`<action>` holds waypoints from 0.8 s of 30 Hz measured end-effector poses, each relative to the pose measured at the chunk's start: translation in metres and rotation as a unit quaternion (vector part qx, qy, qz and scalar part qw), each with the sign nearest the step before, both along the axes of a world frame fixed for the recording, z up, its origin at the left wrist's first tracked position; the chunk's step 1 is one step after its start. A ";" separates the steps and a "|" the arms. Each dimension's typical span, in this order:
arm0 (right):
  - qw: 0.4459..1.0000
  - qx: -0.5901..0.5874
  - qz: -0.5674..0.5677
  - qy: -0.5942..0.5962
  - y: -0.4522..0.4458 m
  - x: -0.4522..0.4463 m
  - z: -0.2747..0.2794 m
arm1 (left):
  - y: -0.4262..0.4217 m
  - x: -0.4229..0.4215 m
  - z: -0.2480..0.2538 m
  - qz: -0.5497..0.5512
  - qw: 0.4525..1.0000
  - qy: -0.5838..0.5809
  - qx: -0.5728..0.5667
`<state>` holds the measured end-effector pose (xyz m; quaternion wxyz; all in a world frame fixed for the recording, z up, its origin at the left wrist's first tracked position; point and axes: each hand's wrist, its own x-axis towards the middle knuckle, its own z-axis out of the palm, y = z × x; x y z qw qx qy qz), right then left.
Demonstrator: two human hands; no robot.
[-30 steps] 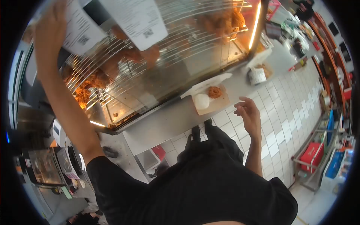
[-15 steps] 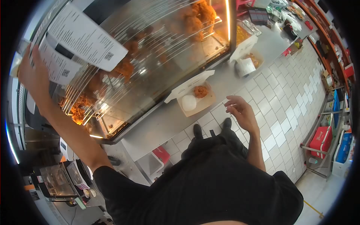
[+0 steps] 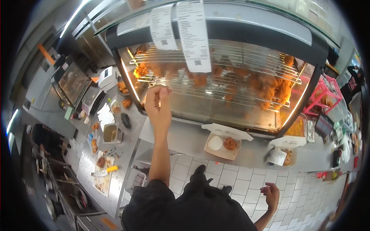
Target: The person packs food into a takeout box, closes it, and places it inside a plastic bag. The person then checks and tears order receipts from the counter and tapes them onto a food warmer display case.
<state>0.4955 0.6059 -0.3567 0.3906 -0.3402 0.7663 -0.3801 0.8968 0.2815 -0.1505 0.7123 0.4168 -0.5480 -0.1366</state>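
Note:
My left hand (image 3: pixel 158 106) is raised in front of the heated glass display case (image 3: pixel 185 109), its fingers curled in and nothing visible in them. Above it, a shorter printed receipt (image 3: pixel 163 29) and a longer receipt (image 3: pixel 194 38) hang from the case's top edge. My right hand (image 3: pixel 271 194) hangs low over the floor, fingers loosely bent and apart, holding nothing. On the steel counter ledge stands an open cardboard box (image 3: pixel 222 153) with a rice mound (image 3: pixel 215 143) and a piece of fried chicken (image 3: pixel 230 144). Fried chicken pieces (image 3: pixel 279 90) fill racks behind the glass.
A second open box (image 3: pixel 287 143) with a receipt against it stands farther right on the ledge. To the left, a side counter holds a cutting board (image 3: pixel 103 181), a yellow-handled knife (image 3: pixel 106 171) and a metal container (image 3: pixel 112 133). Another person (image 3: pixel 46 136) is at far left.
My left hand has come down and away from the receipts, its fingers now curled. The view has swung left, showing more of the side counter. My right hand has dropped lower.

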 end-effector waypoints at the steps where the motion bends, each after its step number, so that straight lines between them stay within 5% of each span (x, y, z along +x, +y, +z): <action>1: 1.000 0.021 0.020 0.004 -0.002 -0.004 -0.002 | 0.004 0.005 0.003 -0.001 1.000 -0.018 0.022; 9: 0.996 0.038 0.031 -0.074 -0.120 0.072 -0.046 | -0.005 0.054 0.000 -0.027 0.990 -0.124 0.062; 12: 0.990 -0.028 0.047 0.129 -0.174 0.120 -0.095 | -0.026 0.069 -0.015 -0.087 0.983 -0.139 0.079; 19: 0.961 -0.021 0.015 0.276 -0.194 0.151 -0.140 | -0.051 0.104 -0.063 -0.206 0.952 -0.172 0.150; 22: 0.984 -0.075 -0.026 0.159 -0.169 0.137 -0.195 | -0.061 0.111 -0.068 -0.237 0.938 -0.194 0.161; 24: 0.987 -0.123 -0.095 -0.040 -0.159 0.141 -0.193 | -0.065 0.109 -0.065 -0.252 0.932 -0.198 0.170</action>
